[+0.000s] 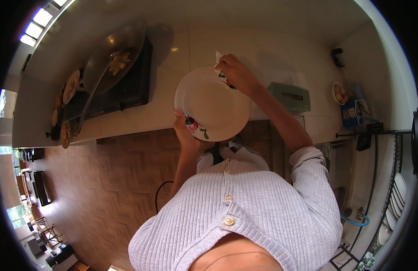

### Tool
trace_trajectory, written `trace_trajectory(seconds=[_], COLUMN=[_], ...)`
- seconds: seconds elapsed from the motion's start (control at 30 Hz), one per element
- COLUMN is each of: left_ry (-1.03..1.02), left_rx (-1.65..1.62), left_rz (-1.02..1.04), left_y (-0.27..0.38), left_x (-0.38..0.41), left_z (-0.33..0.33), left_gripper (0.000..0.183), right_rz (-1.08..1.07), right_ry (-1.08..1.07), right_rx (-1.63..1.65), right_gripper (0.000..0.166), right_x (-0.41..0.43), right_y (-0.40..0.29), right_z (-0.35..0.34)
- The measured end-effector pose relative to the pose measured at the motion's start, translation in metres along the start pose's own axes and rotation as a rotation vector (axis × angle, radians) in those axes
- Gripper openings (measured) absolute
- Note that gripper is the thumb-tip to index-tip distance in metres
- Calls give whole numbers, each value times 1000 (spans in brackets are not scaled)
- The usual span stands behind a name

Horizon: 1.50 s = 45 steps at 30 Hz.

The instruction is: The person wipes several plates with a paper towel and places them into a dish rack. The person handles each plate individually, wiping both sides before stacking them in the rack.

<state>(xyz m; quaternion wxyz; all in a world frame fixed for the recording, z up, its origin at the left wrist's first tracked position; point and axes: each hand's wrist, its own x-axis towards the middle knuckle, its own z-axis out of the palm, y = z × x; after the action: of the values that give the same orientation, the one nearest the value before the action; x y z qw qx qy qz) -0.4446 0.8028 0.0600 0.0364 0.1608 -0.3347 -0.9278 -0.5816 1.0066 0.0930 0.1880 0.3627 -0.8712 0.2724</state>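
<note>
A large white plate (217,101) with painted rooster and leaf designs is held up in front of me, partly over the counter edge. My left hand (185,128) grips its lower left rim, thumb on the upper face. At the upper right rim, my right hand (234,73) pinches a white tissue (218,57) against the plate. The fingers hide most of the tissue. To the right of my right forearm stands a green tissue box (290,97) with a dark slot.
Left on the counter (171,84), a wok (105,67) holding pale food and a long-handled utensil sits on a black stove (134,91). Small bowls of food (71,87) stand beyond it. At right are a bowl of eggs (338,93), a blue package (349,114) and a dish rack (393,149) with plates.
</note>
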Motion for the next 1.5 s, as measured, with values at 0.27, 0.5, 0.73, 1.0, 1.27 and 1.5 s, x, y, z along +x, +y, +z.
trace_trajectory(seconds=[0.27, 0.5, 0.73, 1.0, 1.27, 1.5], left_ry=[-58, -435, -30, -20, -51, -14], left_rx=[-77, -310, -181, -59, 15, -36], left_rz=[5, -131, -64, -92, -63, -76], left_y=[1, -16, -2, 4, -3, -19], left_x=[10, 44, 16, 7, -6, 0], left_z=[-19, -89, -20, -14, -5, -28], left_gripper=[57, 54, 51, 52, 52, 52], right_rz=[191, 331, 307, 245, 257, 324], right_ry=[-263, -103, -238, -71, 66, -441], right_rx=[130, 564, 569, -232, 684, 660], right_gripper=[32, 15, 17, 15, 14, 11], right_x=[-76, -56, -75, -30, -14, -98], right_y=[-61, -173, -163, -70, -125, -114], right_z=[0, 44, 14, 1, 45, 23])
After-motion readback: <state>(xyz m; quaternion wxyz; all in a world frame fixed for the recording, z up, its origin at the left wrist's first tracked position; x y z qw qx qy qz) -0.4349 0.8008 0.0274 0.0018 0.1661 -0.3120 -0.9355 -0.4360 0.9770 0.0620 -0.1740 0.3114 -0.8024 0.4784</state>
